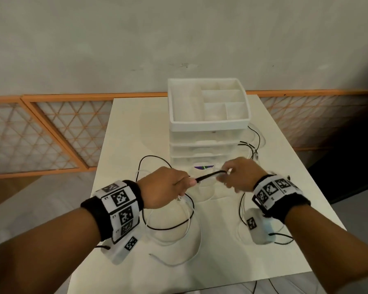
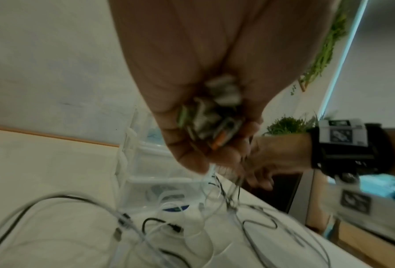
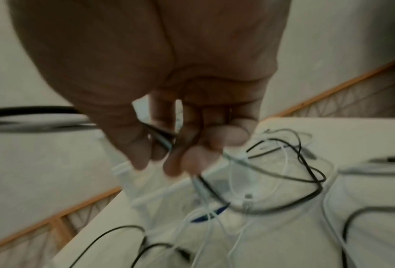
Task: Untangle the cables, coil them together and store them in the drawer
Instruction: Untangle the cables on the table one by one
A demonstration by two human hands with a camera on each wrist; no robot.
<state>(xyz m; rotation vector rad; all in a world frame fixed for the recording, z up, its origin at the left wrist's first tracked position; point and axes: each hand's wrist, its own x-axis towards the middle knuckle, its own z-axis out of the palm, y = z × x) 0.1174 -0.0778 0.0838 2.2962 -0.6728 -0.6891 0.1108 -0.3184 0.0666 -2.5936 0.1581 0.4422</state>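
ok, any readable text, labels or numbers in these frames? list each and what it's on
"L3": small print beside a square tag on the left wrist band, faint, my best reading.
"L2": beside the tag just below it on the same band, also faint.
Right wrist band: black-and-white square tags only; any print too small to read.
Drawer unit: a blue-purple patch shows at the lowest drawer, nothing legible.
Both wrist views: too blurred to read anything.
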